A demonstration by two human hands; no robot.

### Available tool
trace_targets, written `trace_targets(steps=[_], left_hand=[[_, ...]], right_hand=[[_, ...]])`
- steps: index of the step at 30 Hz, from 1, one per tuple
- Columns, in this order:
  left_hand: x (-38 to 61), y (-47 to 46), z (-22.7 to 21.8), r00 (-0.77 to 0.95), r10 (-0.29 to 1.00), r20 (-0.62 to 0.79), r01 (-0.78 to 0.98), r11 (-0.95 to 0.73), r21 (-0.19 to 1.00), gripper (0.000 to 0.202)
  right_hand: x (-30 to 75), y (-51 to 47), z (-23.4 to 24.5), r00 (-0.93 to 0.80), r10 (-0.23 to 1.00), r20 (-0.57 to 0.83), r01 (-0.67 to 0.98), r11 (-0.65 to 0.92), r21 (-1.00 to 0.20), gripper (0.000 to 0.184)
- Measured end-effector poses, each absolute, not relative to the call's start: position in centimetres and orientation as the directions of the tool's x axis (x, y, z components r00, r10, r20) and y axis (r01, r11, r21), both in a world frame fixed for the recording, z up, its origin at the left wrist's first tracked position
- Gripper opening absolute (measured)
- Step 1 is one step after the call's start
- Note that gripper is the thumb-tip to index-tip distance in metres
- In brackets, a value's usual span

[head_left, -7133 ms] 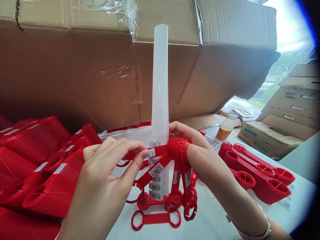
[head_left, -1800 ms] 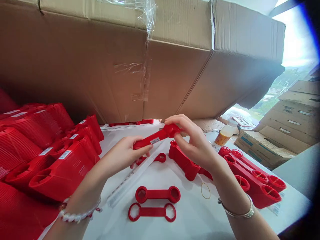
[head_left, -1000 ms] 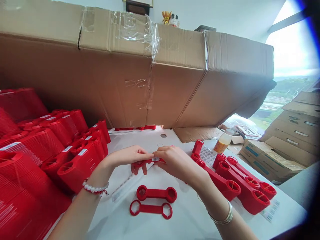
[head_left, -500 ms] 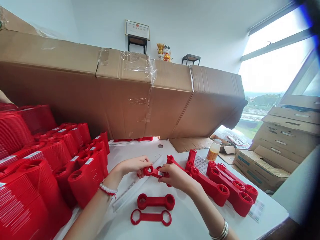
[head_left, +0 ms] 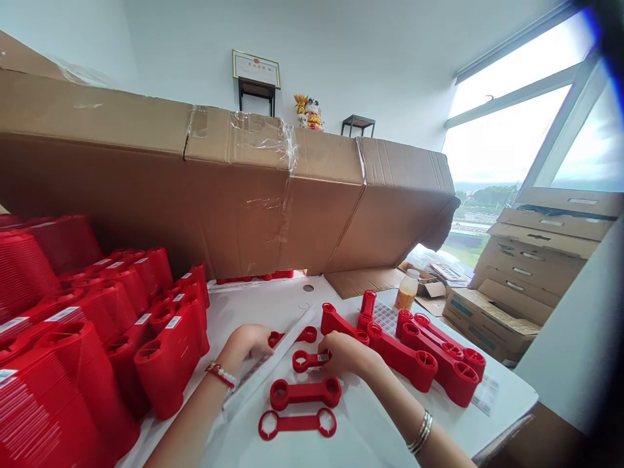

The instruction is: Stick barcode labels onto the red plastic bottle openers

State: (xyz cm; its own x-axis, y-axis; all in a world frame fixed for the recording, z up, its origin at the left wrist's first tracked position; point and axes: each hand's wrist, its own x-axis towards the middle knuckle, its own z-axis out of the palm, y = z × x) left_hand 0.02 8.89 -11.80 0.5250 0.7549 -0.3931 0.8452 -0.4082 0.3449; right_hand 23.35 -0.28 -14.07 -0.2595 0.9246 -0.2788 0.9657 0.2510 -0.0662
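Note:
My right hand (head_left: 351, 354) is closed over one end of a thin red dumbbell-shaped plastic piece (head_left: 301, 361), which bears a small white label. My left hand (head_left: 247, 344) has curled fingers at the near end of another red piece (head_left: 307, 334), partly behind a long clear plastic strip (head_left: 292, 331); its fingertips are mostly hidden. Closer to me, a thicker stack of red pieces (head_left: 305, 393) and a flat single red piece (head_left: 298, 424) lie on the white table, each with a ring at both ends.
Tall stacks of labelled red pieces (head_left: 166, 364) fill the left side. More red stacks (head_left: 404, 354) lie at right over a label sheet (head_left: 385, 318), near a bottle (head_left: 407, 290). A large cardboard sheet (head_left: 234, 214) leans across the back. Boxes (head_left: 487, 318) stand at far right.
My left hand has let go of the labelled piece and moved slightly left and down to another red piece. My right hand has lowered the labelled piece toward the table. The view has shifted a little.

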Motion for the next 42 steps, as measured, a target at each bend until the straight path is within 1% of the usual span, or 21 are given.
trace_targets(steps=[3,5,8,11,13,15,16,18,20,21,24,25,26,28,29,31,33,36,39,41,42], left_hand=[[0.6,8.5,-12.1,0.449,0.717,-0.533,0.893,-0.371,0.253,0.031],[1.0,8.5,-12.2,0.446,0.711,-0.543,0.895,-0.376,0.242,0.032],[1.0,8.7,-11.9,0.481,0.706,-0.52,0.877,-0.395,0.276,0.032],[-0.1,9.2,-10.9,0.546,0.696,-0.467,0.836,-0.41,0.365,0.028],[-1.1,9.3,-9.8,0.599,0.704,-0.382,0.784,-0.415,0.462,0.028],[-2.1,9.3,-8.7,0.632,0.729,-0.265,0.713,-0.411,0.568,0.028],[-2.4,9.2,-8.2,0.636,0.745,-0.204,0.673,-0.405,0.619,0.028],[-2.7,8.8,-7.2,0.62,0.78,-0.087,0.586,-0.387,0.712,0.029],[-2.5,8.2,-6.4,0.583,0.812,0.019,0.492,-0.372,0.787,0.033],[-2.3,7.8,-6.1,0.561,0.825,0.066,0.444,-0.368,0.817,0.036],[-1.2,6.4,-5.0,0.493,0.85,0.187,0.316,-0.374,0.872,0.047],[-0.9,5.9,-4.6,0.472,0.854,0.216,0.286,-0.381,0.879,0.05],[-0.5,5.5,-4.3,0.455,0.858,0.239,0.266,-0.387,0.883,0.053],[0.0,4.9,-3.9,0.428,0.863,0.269,0.257,-0.402,0.879,0.056],[0.1,4.7,-3.8,0.417,0.866,0.275,0.27,-0.407,0.872,0.058],[0.3,4.4,-4.0,0.404,0.876,0.263,0.333,-0.408,0.85,0.059],[0.5,4.0,-4.5,0.43,0.88,0.201,0.436,-0.397,0.807,0.055],[1.5,3.2,-5.8,0.582,0.813,0.002,0.584,-0.42,0.695,0.037],[3.2,2.3,-7.9,0.688,0.705,-0.172,0.656,-0.503,0.562,0.017],[4.6,1.7,-9.4,0.7,0.673,-0.239,0.687,-0.543,0.482,0.013],[5.2,1.4,-10.1,0.702,0.661,-0.266,0.696,-0.556,0.454,0.015]], right_hand=[[22.9,0.2,-14.9,-0.279,0.914,-0.294,0.96,0.274,-0.058,0.026],[22.5,0.3,-15.2,-0.294,0.911,-0.29,0.955,0.288,-0.065,0.026],[22.0,0.5,-15.7,-0.326,0.902,-0.283,0.945,0.311,-0.098,0.026],[21.5,0.9,-16.3,-0.36,0.889,-0.283,0.932,0.329,-0.152,0.025],[21.2,1.3,-16.7,-0.375,0.883,-0.284,0.924,0.33,-0.194,0.025],[20.9,1.8,-16.5,-0.394,0.876,-0.279,0.91,0.331,-0.249,0.025],[20.8,2.1,-16.2,-0.411,0.87,-0.273,0.898,0.335,-0.284,0.029],[20.8,2.5,-14.7,-0.459,0.855,-0.242,0.856,0.353,-0.378,0.044],[20.9,2.8,-12.5,-0.523,0.835,-0.172,0.778,0.385,-0.496,0.06],[21.0,2.8,-11.3,-0.572,0.811,-0.127,0.714,0.415,-0.564,0.063],[20.8,2.6,-7.7,-0.686,0.727,0.005,0.507,0.483,-0.714,0.056],[20.7,2.5,-6.7,-0.712,0.7,0.054,0.424,0.49,-0.762,0.054],[20.6,2.4,-6.0,-0.729,0.675,0.113,0.301,0.465,-0.832,0.051],[20.5,2.2,-5.0,-0.705,0.679,0.207,0.153,0.43,-0.89,0.042],[20.7,2.1,-4.7,-0.678,0.696,0.234,0.131,0.428,-0.894,0.037],[21.7,2.0,-4.2,-0.612,0.747,0.261,0.198,0.464,-0.863,0.032],[23.7,1.7,-3.7,-0.516,0.803,0.298,0.289,0.49,-0.822,0.032],[27.3,1.0,-2.7,-0.346,0.859,0.377,0.342,0.49,-0.802,0.038],[30.1,-0.4,-1.6,-0.241,0.876,0.418,0.347,0.48,-0.805,0.038],[31.3,-1.4,-1.0,-0.199,0.883,0.426,0.342,0.47,-0.814,0.036],[31.7,-1.9,-0.8,-0.178,0.885,0.431,0.342,0.466,-0.816,0.035]])
